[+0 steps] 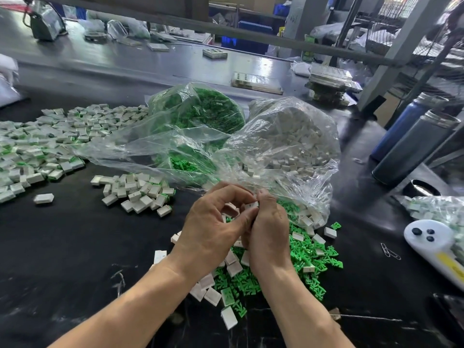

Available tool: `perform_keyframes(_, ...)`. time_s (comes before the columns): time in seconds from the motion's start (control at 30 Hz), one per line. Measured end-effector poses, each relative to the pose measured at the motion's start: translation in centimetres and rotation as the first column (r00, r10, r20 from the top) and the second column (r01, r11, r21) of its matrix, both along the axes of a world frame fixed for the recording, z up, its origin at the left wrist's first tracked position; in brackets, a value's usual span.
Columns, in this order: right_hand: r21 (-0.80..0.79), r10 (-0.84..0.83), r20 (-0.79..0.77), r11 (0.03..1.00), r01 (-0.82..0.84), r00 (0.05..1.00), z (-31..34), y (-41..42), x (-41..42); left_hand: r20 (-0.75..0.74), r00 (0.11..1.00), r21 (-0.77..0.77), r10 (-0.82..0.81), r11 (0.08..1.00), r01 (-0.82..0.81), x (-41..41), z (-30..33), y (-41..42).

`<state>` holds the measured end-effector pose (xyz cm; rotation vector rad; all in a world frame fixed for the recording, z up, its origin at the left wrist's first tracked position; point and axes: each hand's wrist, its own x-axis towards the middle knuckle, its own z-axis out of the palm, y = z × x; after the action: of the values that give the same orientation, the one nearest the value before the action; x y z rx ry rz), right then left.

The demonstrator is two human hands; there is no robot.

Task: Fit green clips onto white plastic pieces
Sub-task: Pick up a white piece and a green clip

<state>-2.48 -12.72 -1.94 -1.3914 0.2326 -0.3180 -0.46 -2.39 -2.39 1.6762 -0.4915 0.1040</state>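
My left hand [211,222] and my right hand [270,229] meet above the black table, fingers curled around one white plastic piece [251,205] pinched between their fingertips. Whether a clip is in it is hidden by my fingers. Under my hands lies a loose heap of green clips [310,257] mixed with white pieces [233,268]. A small pile of white pieces with green showing [136,192] lies to the left, and a far larger spread [50,139] covers the table's left.
Two clear plastic bags stand behind my hands, one of green clips [206,109], one of white pieces [288,136]. Two dark bottles [411,146] stand at the right, with a white handheld device [431,239], paper clips [389,252] and another bagged lot [437,209].
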Motion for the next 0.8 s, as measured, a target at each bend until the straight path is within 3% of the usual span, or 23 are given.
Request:
perform_keyframes(0.47, -0.017, 0.033, 0.056, 0.999, -0.032, 0.998, -0.4, 0.0, 0.0, -0.031, 1.0, -0.036, 0.001, 0.999, -0.002, -0.2, -0.1, 0.1)
perform_keyframes(0.63, -0.224, 0.025, 0.045, 0.974, -0.014, 0.999, -0.3, -1.4, -0.2, -0.048, 0.997, -0.042, 0.055, 0.997, -0.057, 0.3, 0.3, 1.1)
perform_keyframes(0.8, -0.244, 0.106, 0.11, 0.967, -0.076, 0.988, 0.2, -2.4, -0.5, -0.068, 0.993, -0.036, 0.095, 0.995, -0.098, 0.6, 0.3, 2.0)
